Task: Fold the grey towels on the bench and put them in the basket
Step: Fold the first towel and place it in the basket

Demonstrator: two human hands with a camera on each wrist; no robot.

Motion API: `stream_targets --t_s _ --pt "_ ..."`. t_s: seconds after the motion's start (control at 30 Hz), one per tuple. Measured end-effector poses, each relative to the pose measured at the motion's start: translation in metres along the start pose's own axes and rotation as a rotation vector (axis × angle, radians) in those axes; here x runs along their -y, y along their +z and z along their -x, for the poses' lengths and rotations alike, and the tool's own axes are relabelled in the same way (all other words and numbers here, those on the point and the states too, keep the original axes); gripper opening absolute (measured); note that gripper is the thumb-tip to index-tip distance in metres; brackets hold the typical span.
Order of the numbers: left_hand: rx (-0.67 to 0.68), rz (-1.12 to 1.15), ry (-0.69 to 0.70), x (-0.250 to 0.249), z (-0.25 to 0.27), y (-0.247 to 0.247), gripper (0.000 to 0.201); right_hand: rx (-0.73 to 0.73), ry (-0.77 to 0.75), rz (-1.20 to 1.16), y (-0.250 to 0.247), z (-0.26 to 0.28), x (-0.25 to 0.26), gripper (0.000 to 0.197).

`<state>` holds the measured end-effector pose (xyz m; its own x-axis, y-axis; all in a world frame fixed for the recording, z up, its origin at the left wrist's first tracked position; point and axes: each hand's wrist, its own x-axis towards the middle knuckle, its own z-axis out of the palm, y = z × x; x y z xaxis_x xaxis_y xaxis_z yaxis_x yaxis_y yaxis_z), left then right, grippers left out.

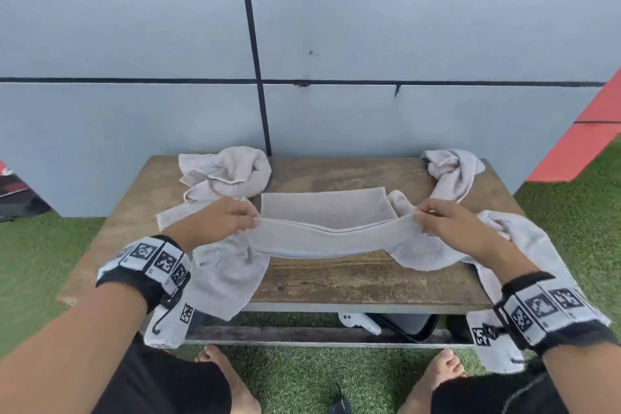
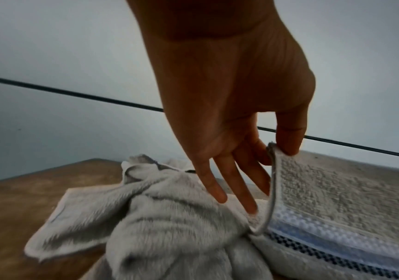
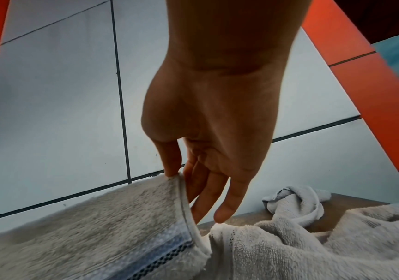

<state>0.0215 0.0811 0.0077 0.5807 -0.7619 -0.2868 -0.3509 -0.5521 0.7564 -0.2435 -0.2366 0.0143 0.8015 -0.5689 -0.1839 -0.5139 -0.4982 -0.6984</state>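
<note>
both hands' fingers pinch the grey towel [image 1: 322,239] corners, left hand [image 1: 218,218] and right hand [image 1: 450,225], above the bench [image 1: 353,279]

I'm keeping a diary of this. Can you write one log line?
step: folding | left hand + right hand: pinching towel | bench | basket: unseen

the head camera looked forward and down over the wooden bench [image 1: 336,276] toward a grey panelled wall [image 1: 134,27]. each wrist camera peered close along its hand, sharing the bench top and that wall.
</note>
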Motion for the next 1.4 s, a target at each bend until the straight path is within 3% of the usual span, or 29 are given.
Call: stream_targets --t_s 0.2,0.5,0.67,0.93,1.23,1.4 --pt "0.019 0.092 -0.088 0.013 -0.003 0.012 0.014 0.025 0.015 -0.047 0.004 0.002 0.0 0.021" --pt "-0.404 -0.17 -0.017 0.01 -0.049 0.019 0.018 -0.193 -0.033 0.068 0.019 -0.063 -0.001 0.017" --pt "-0.521 -0.292 -0.049 0.01 -0.088 0.02 0.016 -0.262 -0.004 0.175 0.034 -0.115 -0.005 0.014" --pt "-0.454 -0.483 -0.15 0.028 -0.132 0.026 0.012 -0.183 0.09 0.333 0.058 -0.167 -0.022 0.015" --pt "-0.373 -0.414 -0.085 0.045 -0.144 0.025 0.01 -0.126 0.082 0.441 0.07 -0.168 -0.027 0.015" --pt "-0.305 -0.55 -0.117 0.038 -0.141 0.026 0.01 -0.072 0.086 0.579 0.068 -0.162 -0.02 0.014"
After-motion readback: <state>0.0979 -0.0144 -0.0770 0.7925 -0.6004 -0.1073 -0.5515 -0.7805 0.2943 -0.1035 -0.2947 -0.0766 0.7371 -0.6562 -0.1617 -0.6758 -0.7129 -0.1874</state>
